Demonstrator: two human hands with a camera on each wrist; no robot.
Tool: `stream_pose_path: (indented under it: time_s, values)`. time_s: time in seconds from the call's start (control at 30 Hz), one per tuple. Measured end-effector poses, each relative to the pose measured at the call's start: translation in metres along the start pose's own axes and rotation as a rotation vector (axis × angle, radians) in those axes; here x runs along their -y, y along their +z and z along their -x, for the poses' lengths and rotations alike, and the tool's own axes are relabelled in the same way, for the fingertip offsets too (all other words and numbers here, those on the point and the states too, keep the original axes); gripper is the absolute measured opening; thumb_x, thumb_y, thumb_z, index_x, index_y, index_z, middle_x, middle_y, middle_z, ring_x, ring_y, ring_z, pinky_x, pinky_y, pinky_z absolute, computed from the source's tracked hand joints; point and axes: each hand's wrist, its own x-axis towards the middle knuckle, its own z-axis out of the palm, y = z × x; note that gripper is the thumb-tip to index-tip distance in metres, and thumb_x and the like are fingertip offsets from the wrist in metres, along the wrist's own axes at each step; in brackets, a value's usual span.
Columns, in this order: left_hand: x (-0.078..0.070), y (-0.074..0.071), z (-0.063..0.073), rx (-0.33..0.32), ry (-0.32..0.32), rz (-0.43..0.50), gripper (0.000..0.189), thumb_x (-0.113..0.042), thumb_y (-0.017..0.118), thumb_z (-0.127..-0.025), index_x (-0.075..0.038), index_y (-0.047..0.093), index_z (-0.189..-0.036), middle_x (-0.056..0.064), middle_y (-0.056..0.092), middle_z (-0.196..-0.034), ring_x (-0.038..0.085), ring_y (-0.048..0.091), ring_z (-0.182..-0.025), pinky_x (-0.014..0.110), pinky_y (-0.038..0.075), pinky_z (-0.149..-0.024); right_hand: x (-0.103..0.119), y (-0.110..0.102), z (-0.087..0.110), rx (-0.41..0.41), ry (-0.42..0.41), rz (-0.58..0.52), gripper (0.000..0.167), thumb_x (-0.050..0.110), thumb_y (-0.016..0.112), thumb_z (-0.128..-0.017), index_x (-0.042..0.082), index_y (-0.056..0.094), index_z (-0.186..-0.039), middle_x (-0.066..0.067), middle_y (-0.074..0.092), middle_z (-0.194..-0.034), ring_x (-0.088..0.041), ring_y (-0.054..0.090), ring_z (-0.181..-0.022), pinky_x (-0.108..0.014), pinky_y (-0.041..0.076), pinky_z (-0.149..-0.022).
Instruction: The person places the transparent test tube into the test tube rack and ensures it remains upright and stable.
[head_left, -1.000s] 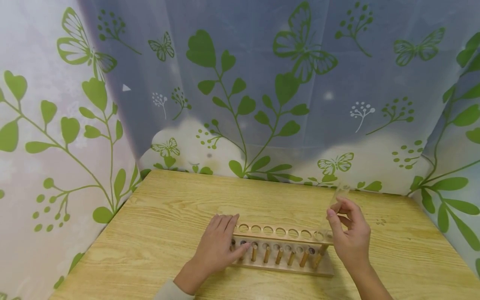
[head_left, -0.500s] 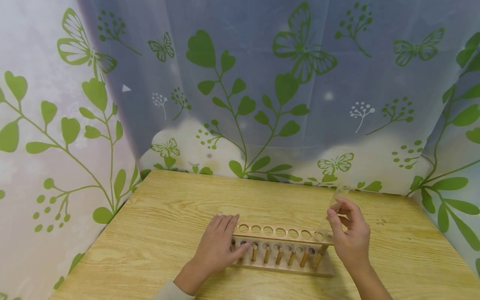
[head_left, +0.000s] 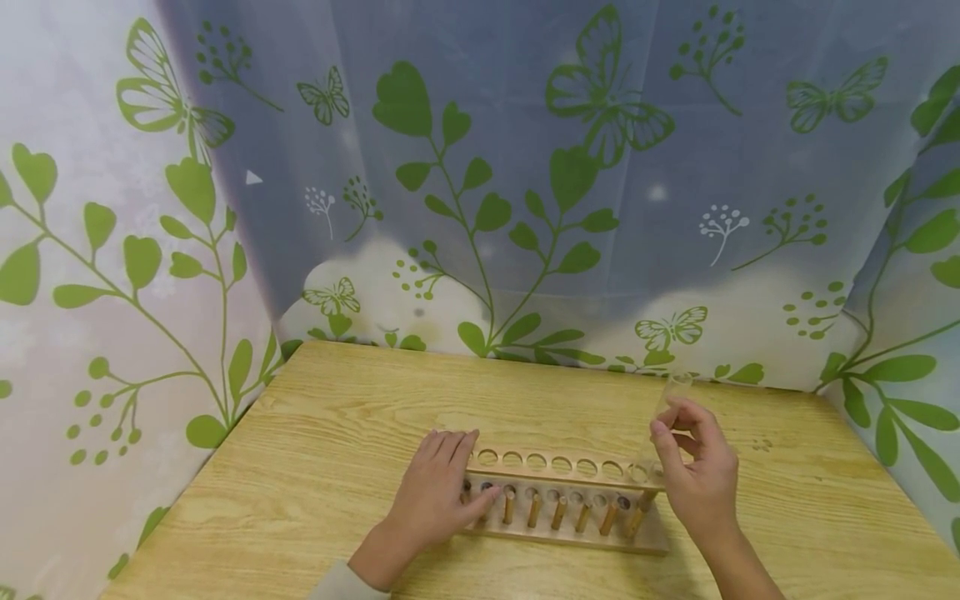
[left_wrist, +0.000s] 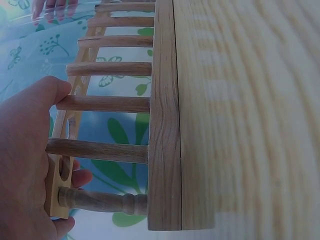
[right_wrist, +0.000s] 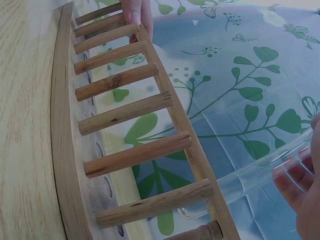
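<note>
The rack (right_wrist: 116, 82) is matt wood, the tube (right_wrist: 250, 175) clear and glossy, the table (head_left: 345, 400) wood-grained, the backdrop (head_left: 645, 258) smooth.

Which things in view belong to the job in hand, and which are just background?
Part of the job:
wooden rack, gripped by the left hand
clear tube, held tilted in the right hand at the rack's right end

Just background:
wood-grain table, under the rack
leaf-and-butterfly cloth, behind it
</note>
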Motion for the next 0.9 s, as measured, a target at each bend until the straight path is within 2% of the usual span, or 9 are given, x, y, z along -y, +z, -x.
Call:
stream_pose_path:
  time_s: [0.23, 0.47, 0.6, 0.67, 0.9]
  values:
    - [0.001, 0.001, -0.001, -0.022, 0.01, -0.005, 0.075, -0.058, 0.057, -0.09, -0.002, 0.049, -0.139, 0.01, 0.056, -0.129, 0.028, 0.049, -0.122, 0.049, 0.033, -0.111, -0.009, -0.001, 0.002, 0.004, 0.004, 0.008, 0.032, -0.023, 0.057, -0.082, -0.021, 0.053, -0.114, 0.002, 0.06, -0.092, -0.001, 0.058, -0.084, -0.007, 0.048, -0.075]
    - [0.002, 0.002, -0.001, -0.033, 0.016, -0.012, 0.073, -0.058, 0.057, -0.09, -0.003, 0.05, -0.138, 0.01, 0.056, -0.128, 0.027, 0.05, -0.121, 0.048, 0.033, -0.111, -0.01, -0.002, 0.005, 0.034, 0.091, 0.037, 0.034, -0.018, 0.058, -0.086, -0.013, 0.056, -0.119, 0.007, 0.058, -0.094, 0.0, 0.057, -0.087, -0.009, 0.049, -0.077]
    - [0.001, 0.002, -0.001, -0.027, 0.012, -0.004, 0.074, -0.057, 0.058, -0.09, -0.003, 0.05, -0.139, 0.01, 0.056, -0.128, 0.028, 0.05, -0.121, 0.048, 0.033, -0.111, -0.008, -0.002, 0.006, 0.04, 0.104, 0.054, 0.033, -0.019, 0.058, -0.086, -0.014, 0.056, -0.118, 0.008, 0.057, -0.093, 0.0, 0.057, -0.086, -0.008, 0.049, -0.076]
    - [0.001, 0.002, -0.001, -0.024, 0.011, -0.004, 0.073, -0.057, 0.058, -0.09, -0.003, 0.05, -0.139, 0.01, 0.056, -0.128, 0.028, 0.05, -0.121, 0.048, 0.033, -0.111, 0.0, 0.0, 0.003, 0.036, 0.103, 0.056, 0.031, -0.019, 0.057, -0.086, -0.016, 0.055, -0.117, 0.005, 0.057, -0.091, 0.0, 0.057, -0.086, -0.008, 0.048, -0.075]
    - [0.001, 0.001, 0.0, -0.027, 0.011, -0.002, 0.073, -0.056, 0.058, -0.09, -0.003, 0.05, -0.138, 0.01, 0.056, -0.128, 0.027, 0.05, -0.12, 0.048, 0.033, -0.111, -0.004, 0.002, 0.005, 0.029, 0.083, 0.053, 0.027, -0.014, 0.058, -0.089, -0.016, 0.056, -0.116, -0.008, 0.058, -0.089, 0.0, 0.056, -0.086, -0.006, 0.047, -0.076]
